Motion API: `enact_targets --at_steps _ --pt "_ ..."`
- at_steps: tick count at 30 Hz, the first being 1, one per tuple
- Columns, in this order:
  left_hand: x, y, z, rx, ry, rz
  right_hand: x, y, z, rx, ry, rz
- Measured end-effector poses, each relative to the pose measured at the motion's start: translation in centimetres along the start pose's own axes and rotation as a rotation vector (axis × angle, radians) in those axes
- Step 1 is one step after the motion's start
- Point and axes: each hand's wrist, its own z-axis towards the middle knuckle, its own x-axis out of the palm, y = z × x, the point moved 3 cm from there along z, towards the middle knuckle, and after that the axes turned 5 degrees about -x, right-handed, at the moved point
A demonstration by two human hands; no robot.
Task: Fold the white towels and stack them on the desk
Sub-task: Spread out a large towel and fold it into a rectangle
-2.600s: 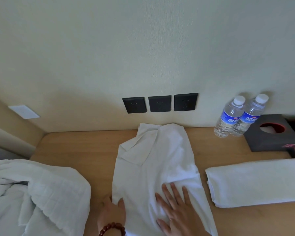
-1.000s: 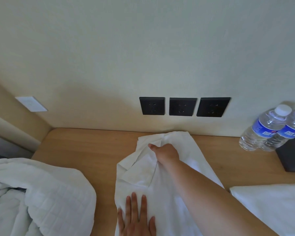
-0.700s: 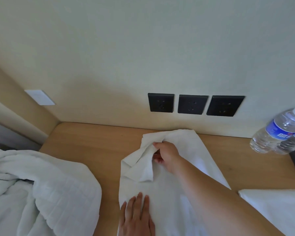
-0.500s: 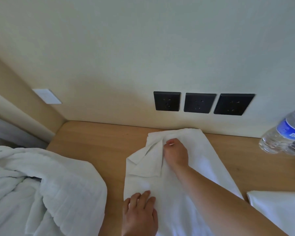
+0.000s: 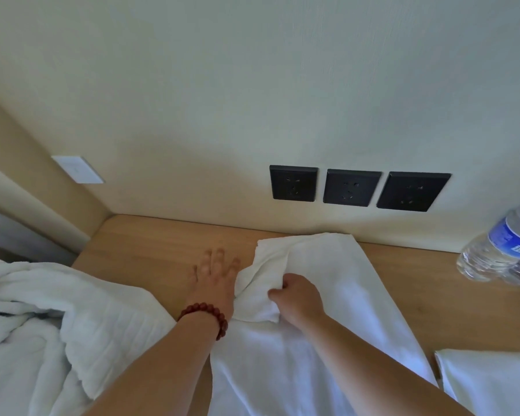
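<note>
A white towel point(image 5: 327, 340) lies lengthwise on the wooden desk point(image 5: 150, 244), its far end touching the base of the wall below three black sockets point(image 5: 350, 187). The near end runs out of the bottom of the view.

Right hand point(image 5: 297, 297): fingers curled, gripping a bunched fold of the towel near its far left corner. The gripped fold stands raised above the flat part of the cloth — the rest of the towel lies flat with shallow creases. The right forearm crosses the towel diagonally from the lower right.

Left hand point(image 5: 215, 279): fingers straight and slightly spread, palm down, just left of the gripped fold. The fingertips are motion-blurred; whether the palm presses on the desk or hovers above it cannot be told. The thumb-side edge of this hand is touching or nearly touching the raised fold. A bracelet of dark red beads point(image 5: 206, 316) sits on the left wrist.

Other items:
- A heap of unfolded white towels point(image 5: 42, 331) occupies the lower left, beside the left forearm and apart from the spread towel.
- A folded white towel point(image 5: 490, 382) lies at the lower right corner, just beside the edge of the spread towel — partly cut off by the frame.
- A clear water bottle point(image 5: 502, 244) with a blue label stands at the right edge, near the wall.
- A white switch plate point(image 5: 77, 169) is mounted on the side panel at left.
</note>
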Motion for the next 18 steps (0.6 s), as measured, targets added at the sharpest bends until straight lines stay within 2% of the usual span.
enact_targets --at_steps 4,11,13,15,16,18 --pt "1.4 -0.9 0.7 0.148 0.016 -0.044 -0.7 -0.8 -0.3 0.0 -0.039 0.091" --pt "-0.5 -2.0 1.4 0.042 -0.103 -0.334 -1.0 -2.1 0.0 -0.001 -0.051 0.19" --pt "-1.7 -2.0 1.0 -0.043 -0.186 -0.481 -0.9 -1.8 -0.1 0.03 -0.059 0.337" --pt "-2.4 -2.2 0.4 -0.052 -0.248 -0.599 -0.7 -1.2 -0.2 0.09 -0.066 0.578" --pt "-2.6 -2.7 -0.3 0.014 -0.288 -0.608 -0.7 -0.8 -0.3 0.122 -0.071 0.685" --pt "-2.2 -4.4 -2.0 0.269 -0.333 -0.562 -0.8 0.0 -0.3 0.169 -0.066 0.843"
